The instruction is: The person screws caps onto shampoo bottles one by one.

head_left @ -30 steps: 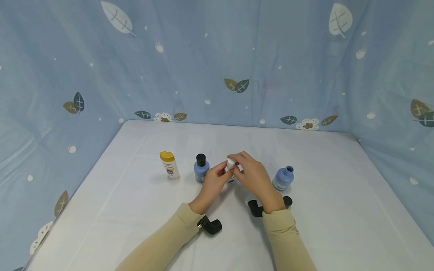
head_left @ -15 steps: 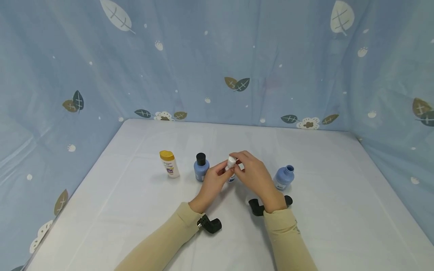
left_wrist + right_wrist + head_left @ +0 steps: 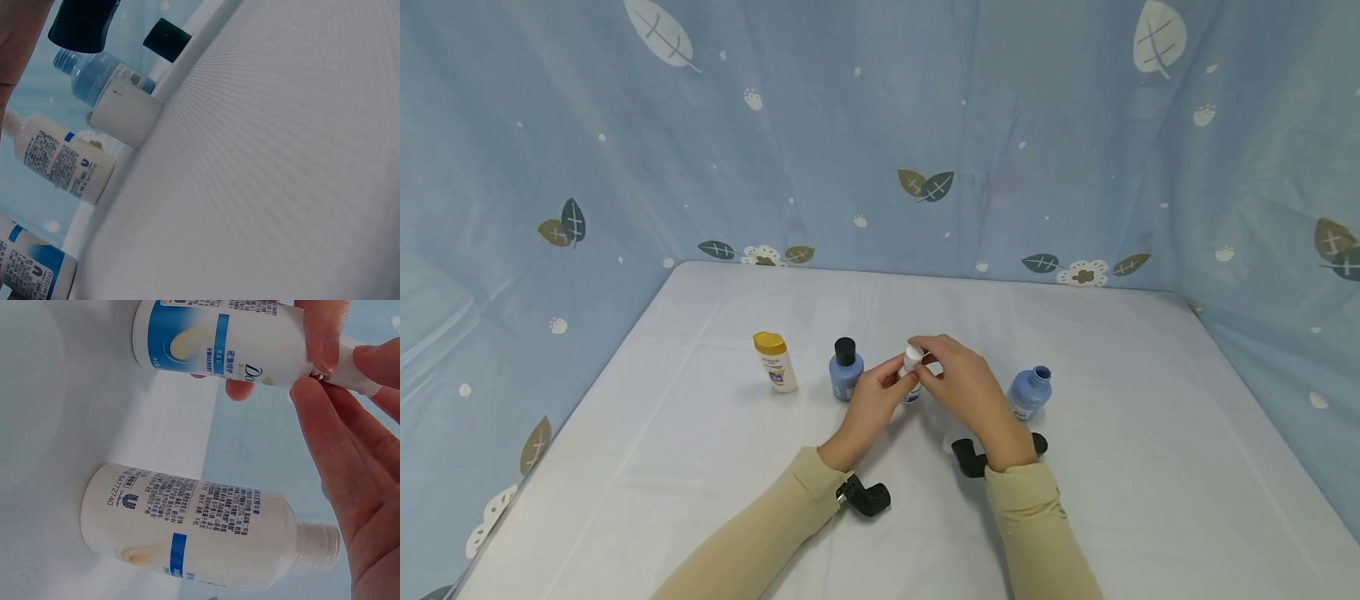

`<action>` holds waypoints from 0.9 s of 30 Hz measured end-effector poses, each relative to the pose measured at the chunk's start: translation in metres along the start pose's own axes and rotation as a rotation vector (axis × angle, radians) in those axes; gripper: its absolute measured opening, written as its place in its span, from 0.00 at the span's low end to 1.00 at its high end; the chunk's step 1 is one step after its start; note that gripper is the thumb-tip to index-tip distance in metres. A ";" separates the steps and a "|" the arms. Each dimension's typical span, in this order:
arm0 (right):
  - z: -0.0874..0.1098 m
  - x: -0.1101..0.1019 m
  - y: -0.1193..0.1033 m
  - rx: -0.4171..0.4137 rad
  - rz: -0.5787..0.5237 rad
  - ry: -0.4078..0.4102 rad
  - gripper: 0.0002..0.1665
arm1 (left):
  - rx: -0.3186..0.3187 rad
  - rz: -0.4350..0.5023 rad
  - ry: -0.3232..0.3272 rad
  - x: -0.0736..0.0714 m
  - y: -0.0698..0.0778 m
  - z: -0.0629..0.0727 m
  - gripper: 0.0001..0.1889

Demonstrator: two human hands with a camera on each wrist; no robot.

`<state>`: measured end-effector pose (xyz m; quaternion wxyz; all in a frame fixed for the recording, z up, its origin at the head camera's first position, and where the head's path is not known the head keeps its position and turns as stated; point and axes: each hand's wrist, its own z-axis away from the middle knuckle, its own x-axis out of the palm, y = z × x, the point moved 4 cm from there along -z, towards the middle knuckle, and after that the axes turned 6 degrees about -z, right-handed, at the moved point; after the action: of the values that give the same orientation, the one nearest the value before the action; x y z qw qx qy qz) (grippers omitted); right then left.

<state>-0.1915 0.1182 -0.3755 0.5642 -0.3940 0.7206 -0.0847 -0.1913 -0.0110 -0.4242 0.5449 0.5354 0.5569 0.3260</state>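
In the head view my left hand (image 3: pixel 872 408) grips a small white shampoo bottle (image 3: pixel 911 394) near its shoulder. My right hand (image 3: pixel 966 387) pinches the white cap (image 3: pixel 913 356) at its top between thumb and fingers. The right wrist view shows the bottle's blue-and-white label (image 3: pixel 187 340) and the fingertips meeting at the cap (image 3: pixel 350 365). Below it in that view stands a second white bottle (image 3: pixel 194 528) with a bare neck; in the head view my right hand hides it.
Left of my hands stand a black-capped blue bottle (image 3: pixel 846 375) and a white bottle with a yellow cap (image 3: pixel 777 367). An uncapped blue bottle (image 3: pixel 1028 392) is at the right. A loose white cap (image 3: pixel 128 112) and a black cap (image 3: pixel 167 39) sit on the white table (image 3: pixel 715 450).
My right hand has shifted slightly to the right and its fingers have moved a little around the white cap. The left hand keeps its hold, and the standing bottles stay in place.
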 end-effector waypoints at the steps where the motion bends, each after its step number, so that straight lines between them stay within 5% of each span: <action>1: 0.000 0.000 0.000 -0.007 0.000 0.001 0.21 | -0.001 0.000 0.000 0.000 0.000 0.000 0.19; 27: 0.000 0.000 0.001 -0.005 0.009 0.012 0.20 | -0.002 0.010 -0.007 0.001 -0.001 -0.001 0.18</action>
<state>-0.1919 0.1189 -0.3757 0.5592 -0.3915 0.7261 -0.0829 -0.1924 -0.0096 -0.4251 0.5458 0.5387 0.5521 0.3273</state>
